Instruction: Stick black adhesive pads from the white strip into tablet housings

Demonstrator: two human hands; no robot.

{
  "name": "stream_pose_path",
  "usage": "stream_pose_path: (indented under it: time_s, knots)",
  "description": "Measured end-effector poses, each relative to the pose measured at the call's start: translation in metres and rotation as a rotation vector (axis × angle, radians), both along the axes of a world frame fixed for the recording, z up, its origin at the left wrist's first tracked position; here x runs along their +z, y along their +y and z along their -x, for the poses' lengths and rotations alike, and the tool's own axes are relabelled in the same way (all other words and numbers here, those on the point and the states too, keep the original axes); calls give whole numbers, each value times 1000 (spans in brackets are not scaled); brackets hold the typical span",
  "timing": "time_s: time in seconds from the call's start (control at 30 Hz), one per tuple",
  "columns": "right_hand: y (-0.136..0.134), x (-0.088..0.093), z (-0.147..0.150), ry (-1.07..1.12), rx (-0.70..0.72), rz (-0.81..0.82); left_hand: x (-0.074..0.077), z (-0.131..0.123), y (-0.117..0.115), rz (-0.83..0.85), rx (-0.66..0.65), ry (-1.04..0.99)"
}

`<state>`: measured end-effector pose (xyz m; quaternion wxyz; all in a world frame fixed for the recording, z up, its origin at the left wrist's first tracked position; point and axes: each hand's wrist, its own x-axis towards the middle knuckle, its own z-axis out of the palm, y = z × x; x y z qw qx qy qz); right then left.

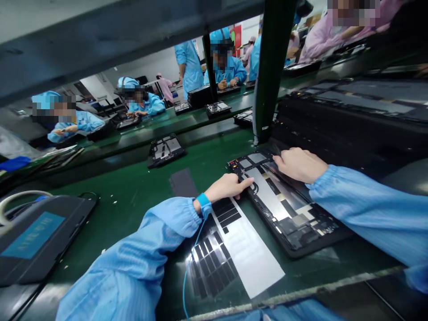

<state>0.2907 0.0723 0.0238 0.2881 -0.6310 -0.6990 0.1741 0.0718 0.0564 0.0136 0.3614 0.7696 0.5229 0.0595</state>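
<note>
An opened tablet-like device (pixel 277 200) lies in front of me, its silver plates, boards and cables exposed in a black frame. My left hand (pixel 229 185) grips its left edge, thumb over the top and the other fingers curled. At the far right side of the device, my right hand (pixel 299 165) is closed in a pinch; what its fingertips hold is too small to make out. A shiny, film-like strip (pixel 289 185) runs below that hand. Under my left wrist lie a white backing sheet (pixel 252 249) with black stickers and a clear sheet of black strips (pixel 212 263).
A tall stack of black devices (pixel 351 120) stands to the right, beside a green post (pixel 272 67). Another opened device (pixel 166 149) and a dark grey sheet (pixel 183 182) lie farther back. A black case (pixel 43 240) sits at left. Co-workers sit across the bench.
</note>
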Motion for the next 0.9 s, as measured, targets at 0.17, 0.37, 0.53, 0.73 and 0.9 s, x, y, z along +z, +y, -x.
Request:
stream_pose_path:
  time_s: [0.17,0.37,0.53,0.73,0.9]
  knots:
    - [9,6,1,9,-49,84,5,-13,-5,124,235,-645]
    - [16,5,10,435,2,164,45,26,35,-106,602,-968]
    - [22,-9,16,617,-1,172,42,64,103,-337,895,-981]
    - [20,-29,24,438,102,234,3,62,159,-281,963,-877]
    - [12,-35,27,111,129,147,-2,102,166,-217,796,-675]
